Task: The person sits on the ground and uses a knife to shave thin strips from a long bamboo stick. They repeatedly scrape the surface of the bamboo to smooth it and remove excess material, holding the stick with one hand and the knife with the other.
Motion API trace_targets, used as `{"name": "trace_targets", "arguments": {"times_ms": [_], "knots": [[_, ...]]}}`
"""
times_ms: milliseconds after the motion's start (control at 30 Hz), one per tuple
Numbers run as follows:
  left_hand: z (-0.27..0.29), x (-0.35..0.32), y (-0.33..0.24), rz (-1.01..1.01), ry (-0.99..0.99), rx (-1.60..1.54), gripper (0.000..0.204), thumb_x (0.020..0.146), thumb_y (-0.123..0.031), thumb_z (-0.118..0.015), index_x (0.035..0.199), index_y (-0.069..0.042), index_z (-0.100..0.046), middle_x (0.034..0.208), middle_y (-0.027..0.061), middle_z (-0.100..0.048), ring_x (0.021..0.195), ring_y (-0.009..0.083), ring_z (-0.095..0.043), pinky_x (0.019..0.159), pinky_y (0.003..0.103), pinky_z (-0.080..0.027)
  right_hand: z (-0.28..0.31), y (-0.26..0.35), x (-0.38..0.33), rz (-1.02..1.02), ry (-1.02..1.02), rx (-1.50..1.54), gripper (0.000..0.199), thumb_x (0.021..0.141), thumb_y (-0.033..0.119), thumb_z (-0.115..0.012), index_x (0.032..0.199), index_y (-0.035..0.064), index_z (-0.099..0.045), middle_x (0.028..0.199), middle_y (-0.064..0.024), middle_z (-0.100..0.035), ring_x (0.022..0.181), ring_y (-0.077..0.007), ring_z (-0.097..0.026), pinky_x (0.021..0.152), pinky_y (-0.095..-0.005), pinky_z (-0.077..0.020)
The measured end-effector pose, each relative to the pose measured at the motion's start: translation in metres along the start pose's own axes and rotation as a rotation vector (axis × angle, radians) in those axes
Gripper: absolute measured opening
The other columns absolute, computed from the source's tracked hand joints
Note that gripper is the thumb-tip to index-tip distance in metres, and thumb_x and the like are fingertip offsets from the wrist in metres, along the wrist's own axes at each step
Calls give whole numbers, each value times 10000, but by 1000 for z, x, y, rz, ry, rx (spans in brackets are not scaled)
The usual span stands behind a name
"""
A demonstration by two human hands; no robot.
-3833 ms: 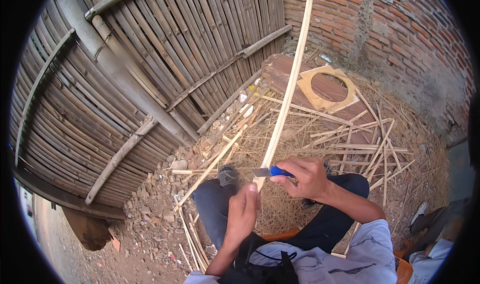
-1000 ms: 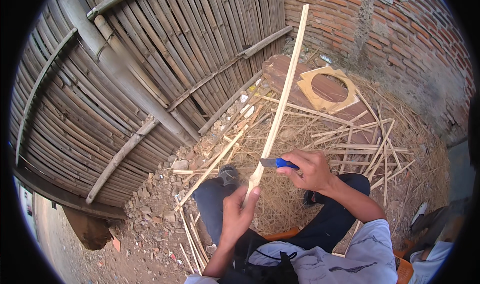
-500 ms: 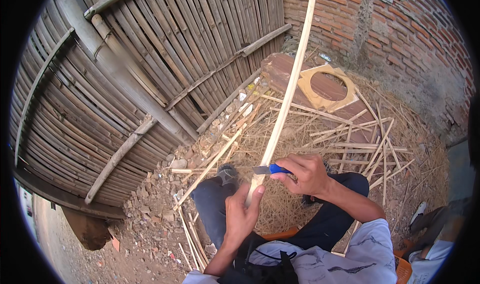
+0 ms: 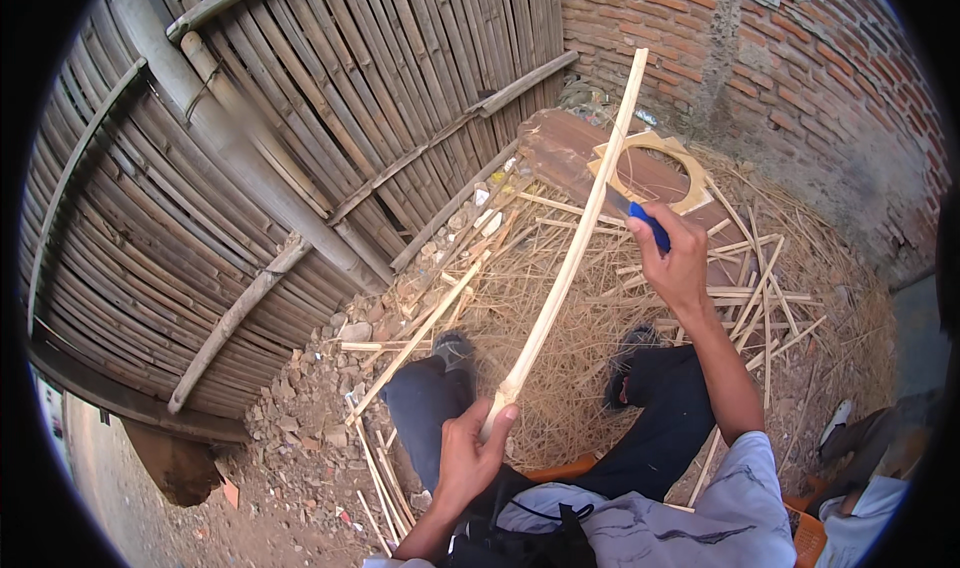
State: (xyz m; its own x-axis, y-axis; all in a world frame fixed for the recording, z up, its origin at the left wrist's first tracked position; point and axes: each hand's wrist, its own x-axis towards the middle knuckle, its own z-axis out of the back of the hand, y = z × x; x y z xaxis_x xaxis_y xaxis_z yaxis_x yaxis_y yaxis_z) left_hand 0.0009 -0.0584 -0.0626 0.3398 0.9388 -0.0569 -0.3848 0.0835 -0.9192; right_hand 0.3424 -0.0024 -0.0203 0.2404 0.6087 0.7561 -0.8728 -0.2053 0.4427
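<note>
My left grip clasps the strip by its near end, seemingly steadying it against the knife my right grip clutches.

Even daylight, soft shadows, edges bending.

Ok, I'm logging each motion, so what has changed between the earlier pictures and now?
The right grip, with the blue-handled knife, moved up the pale strip, away from the left grip, toward the strip's far end. The strip and left grip drew slightly back. Nothing was let go. The loose strips lying about stayed put.
</note>
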Motion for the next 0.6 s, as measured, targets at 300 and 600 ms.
{"name": "trace_targets", "arguments": {"times_ms": [300, 600], "knots": [[18, 10, 11, -54, -123, 15, 281, 1037, -223, -762, 896, 2, -669, 583, 71, -574, 545, 69, -478, 502, 311, -381, -9, 38, -36, 5, 254, 189, 310, 1032, 318, -741, 1043, 8, -728, 764, -105, -714, 608, -210, -682, 541, -350, -502], [-7, 11, -12, -135, -101, -61, 221, 1037, -181, -756, 948, 10, -688, 617, 22, -579, 593, 42, -473, 530, 291, -379, -20, 83, -91, 296, 317, 199, 319, 907, 350, -850, 1021, 68, -753, 798, -67, -720, 615, -242, -715, 529, -351, -539]]}}
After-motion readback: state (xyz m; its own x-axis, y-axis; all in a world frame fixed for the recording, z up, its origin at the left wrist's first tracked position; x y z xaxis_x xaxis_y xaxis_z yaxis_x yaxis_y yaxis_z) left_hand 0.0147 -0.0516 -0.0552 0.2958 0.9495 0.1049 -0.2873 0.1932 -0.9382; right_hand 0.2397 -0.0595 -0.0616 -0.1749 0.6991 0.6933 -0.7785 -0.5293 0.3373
